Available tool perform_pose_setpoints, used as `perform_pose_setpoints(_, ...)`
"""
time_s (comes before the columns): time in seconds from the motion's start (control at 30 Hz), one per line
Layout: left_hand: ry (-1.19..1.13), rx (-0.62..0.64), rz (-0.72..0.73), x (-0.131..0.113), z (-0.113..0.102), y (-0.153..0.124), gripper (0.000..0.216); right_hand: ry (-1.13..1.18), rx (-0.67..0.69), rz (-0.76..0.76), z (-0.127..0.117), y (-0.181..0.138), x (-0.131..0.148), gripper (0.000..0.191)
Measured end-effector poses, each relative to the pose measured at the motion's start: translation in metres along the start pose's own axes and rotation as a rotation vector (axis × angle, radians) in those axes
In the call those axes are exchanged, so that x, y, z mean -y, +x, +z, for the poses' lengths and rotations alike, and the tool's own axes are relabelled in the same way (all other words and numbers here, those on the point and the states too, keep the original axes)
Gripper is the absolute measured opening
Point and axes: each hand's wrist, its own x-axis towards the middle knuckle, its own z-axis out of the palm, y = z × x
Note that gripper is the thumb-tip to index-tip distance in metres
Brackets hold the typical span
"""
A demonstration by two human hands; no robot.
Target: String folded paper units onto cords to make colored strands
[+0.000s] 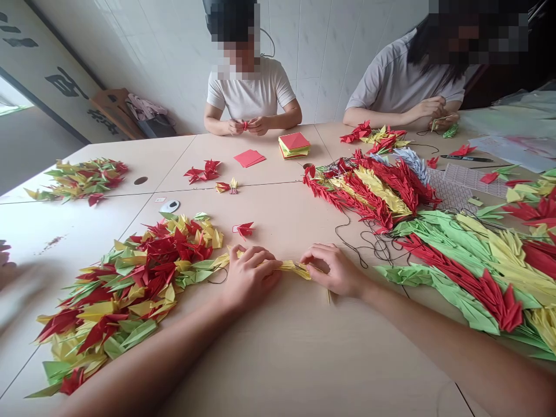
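My left hand (254,275) is closed over a string of yellow folded paper cranes (290,267) low above the table. At the other end of this string, my right hand (332,269) pinches it, with a thin pale stick-like piece hanging below the fingers. Left of my left hand, a black thread loops beside a large heap of red, yellow and green paper cranes (143,284). A single red paper crane (244,230) lies just beyond my left hand.
Bundles of strung cranes (460,266) and tangled black thread (376,243) lie to the right. Across the table, one person (249,98) folds red paper beside a paper stack (294,145). Another person (403,87) handles something green. A blurred arm (17,289) is at the left edge.
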Motion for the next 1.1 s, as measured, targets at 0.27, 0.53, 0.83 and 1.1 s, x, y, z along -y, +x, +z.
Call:
perform_pose_setpoints(0.27, 0.009, 0.004, 0.073, -0.0017, -0.0008, 0.0003, 0.012, -0.032, 0.036, -0.038, 0.0020, -0.0010, 0.0047, 0.009)
perform_pose_setpoints(0.53, -0.017, 0.023, 0.148, -0.0041, -0.0033, -0.0016, 0.014, -0.002, 0.060, -0.148, 0.0051, -0.0008, 0.0091, 0.011)
perform_pose_setpoints(0.83, -0.024, -0.013, 0.167, -0.0035, -0.0048, -0.0021, 0.014, 0.043, 0.084, -0.037, 0.0034, -0.0014, 0.0057, 0.032)
perform_pose_setpoints(1.1, -0.021, -0.046, 0.166, -0.0026, -0.0045, -0.0017, 0.014, 0.092, 0.033, -0.039, -0.0005, -0.0012, 0.0020, 0.021)
